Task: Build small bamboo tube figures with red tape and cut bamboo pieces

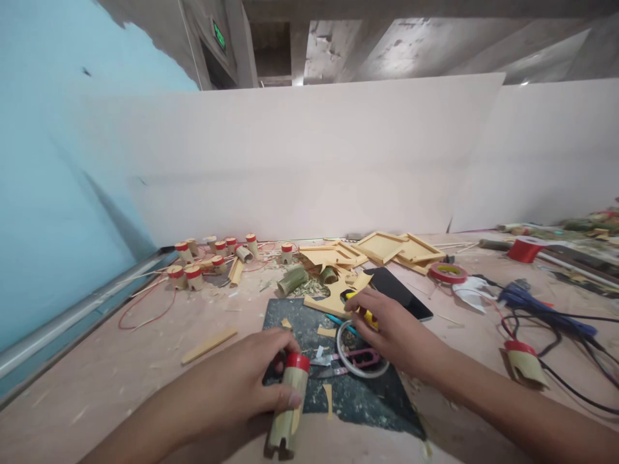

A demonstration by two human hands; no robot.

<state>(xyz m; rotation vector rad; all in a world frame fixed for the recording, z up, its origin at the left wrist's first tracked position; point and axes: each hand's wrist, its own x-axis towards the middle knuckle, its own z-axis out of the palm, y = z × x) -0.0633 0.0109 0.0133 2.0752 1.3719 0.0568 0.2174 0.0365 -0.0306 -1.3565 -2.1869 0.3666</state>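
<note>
My left hand [264, 377] is closed around a bamboo tube [284, 412] with a red band at its top and a notched lower end. The tube leans over the near edge of a dark cutting mat [358, 399]. My right hand [387, 319] has its fingers curled round a yellow object [370, 319], mostly hidden, whose kind I cannot make out. Below that hand lie a roll of clear tape [344, 361] and pink-handled scissors [362, 357]. A cut sheet of thin wood [319, 304] is just beyond its fingertips. Small offcuts [329, 399] are scattered on the mat.
Several red-topped bamboo tubes [194, 278] stand at the back left. Wooden frames [382, 246] and a black tablet-like slab [401, 293] lie behind the mat. To the right are red tape [448, 273], a blue-handled tool with cables [546, 312] and another red-banded tube [526, 366].
</note>
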